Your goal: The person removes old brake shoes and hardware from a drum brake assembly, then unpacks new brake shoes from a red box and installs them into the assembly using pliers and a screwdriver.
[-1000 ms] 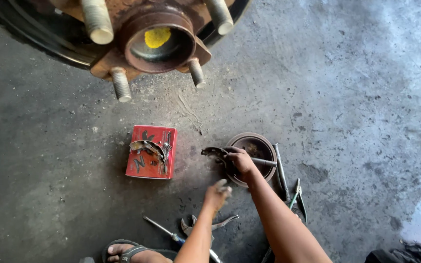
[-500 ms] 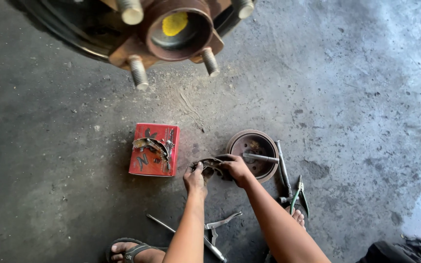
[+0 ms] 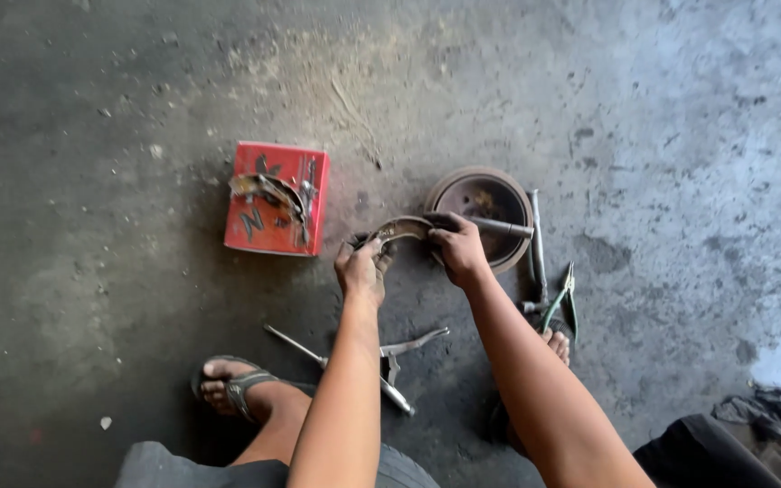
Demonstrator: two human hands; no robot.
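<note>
Nearest the camera, a sandalled foot point(image 3: 232, 387) rests on the stained concrete floor point(image 3: 92, 271), and just beyond it a long metal tool point(image 3: 341, 369) with crossed arms lies flat between the two forearms. Further out, both hands meet on a curved brake shoe point(image 3: 399, 229): the left hand point(image 3: 362, 269) is clenched around its left end and the right hand point(image 3: 459, 253) grips its right end, so the part is held just above the floor, between the red box point(image 3: 275, 199) and the brake drum point(image 3: 485, 212). The shoe's long axis runs roughly left to right, arching away from the person with both ends pointing back toward the wrists. Its surfaces look grimy, so I judge a slip possible; if either grip loosened, the shoe could drop onto the floor or swing against the drum rim, and fingers near its edges could be pinched. To the right, green-handled pliers point(image 3: 560, 303) and a thin rod point(image 3: 536, 244) lie beside the drum, close enough to be knocked by the right elbow. A metal bar point(image 3: 494, 226) lies across the open drum. On the red box sits another worn brake shoe point(image 3: 268, 192) with small fittings.
</note>
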